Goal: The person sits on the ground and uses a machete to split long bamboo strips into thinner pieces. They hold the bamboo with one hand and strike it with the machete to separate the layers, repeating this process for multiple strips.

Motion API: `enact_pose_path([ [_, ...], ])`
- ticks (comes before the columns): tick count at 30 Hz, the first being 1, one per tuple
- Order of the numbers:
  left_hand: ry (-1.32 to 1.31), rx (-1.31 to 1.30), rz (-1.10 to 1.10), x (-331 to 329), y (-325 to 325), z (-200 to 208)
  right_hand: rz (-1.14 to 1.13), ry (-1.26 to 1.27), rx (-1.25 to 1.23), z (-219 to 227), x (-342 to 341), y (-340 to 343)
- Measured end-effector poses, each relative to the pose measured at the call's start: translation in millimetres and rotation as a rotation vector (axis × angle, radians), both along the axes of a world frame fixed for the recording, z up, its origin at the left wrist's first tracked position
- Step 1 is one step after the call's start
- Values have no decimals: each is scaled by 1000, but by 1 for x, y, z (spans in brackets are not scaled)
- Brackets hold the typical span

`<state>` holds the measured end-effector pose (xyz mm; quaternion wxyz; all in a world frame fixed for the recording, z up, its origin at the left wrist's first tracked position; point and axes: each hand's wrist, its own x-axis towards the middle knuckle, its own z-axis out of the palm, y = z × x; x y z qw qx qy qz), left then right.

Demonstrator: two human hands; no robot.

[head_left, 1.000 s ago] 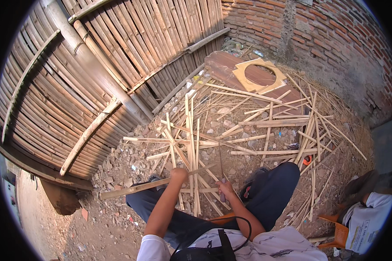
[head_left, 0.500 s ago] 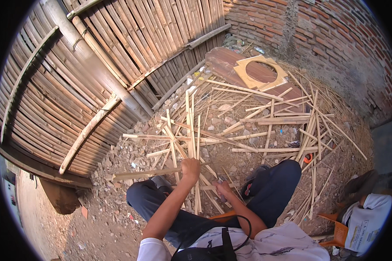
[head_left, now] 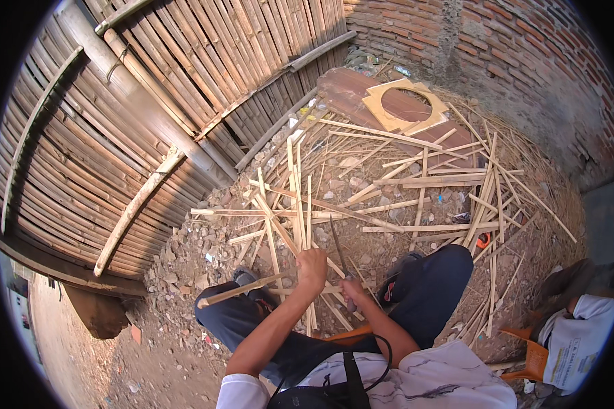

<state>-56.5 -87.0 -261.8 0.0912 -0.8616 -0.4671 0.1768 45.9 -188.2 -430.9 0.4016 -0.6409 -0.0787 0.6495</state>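
My left hand (head_left: pixel 312 268) is closed around a bamboo strip (head_left: pixel 242 290) whose thick end sticks out to the left over my left knee. To its right and a little nearer, my right hand (head_left: pixel 351 292) grips the handle of a long knife (head_left: pixel 338 244). The narrow dark blade points away from me, apart from the strip. Just beyond my hands, pale split bamboo strips (head_left: pixel 296 184) lie crossed on the stony ground. My fingers hide the strip's other end.
More bamboo strips (head_left: pixel 450 180) are piled at the right. A pale board with a round hole (head_left: pixel 382 112) rests on a brown sheet (head_left: pixel 341 88) at the back. A bamboo fence (head_left: pixel 136 102) stands left, a brick wall (head_left: pixel 518 75) behind. An orange chair (head_left: pixel 535 358) bearing white cloth is at lower right.
The strip in my left hand has tilted, its left end dropping nearer to me. The knife, blurred before, now points away with its blade in plain sight. My left hand shifted slightly right.
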Motion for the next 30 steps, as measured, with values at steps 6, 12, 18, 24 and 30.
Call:
enact_pose_path([
  [6, 69, 201, -86, 1, -13, -10, -90, -162, 179, -1, -9, 12],
  [12, 119, 114, -15, 7, -14, -10, -119, -69, 176, 6, -1, 11],
  [18, 81, 139, -66, 6, -25, -11, 51, -95, 18, -20, 7, -9],
  [24, 93, 123, -24, 11, -18, -24, -179, -285, 319, 4, -7, 22],
  [30, 126, 36, -41, 19, -17, -17, 47, 37, -95, -40, 7, -6],
])
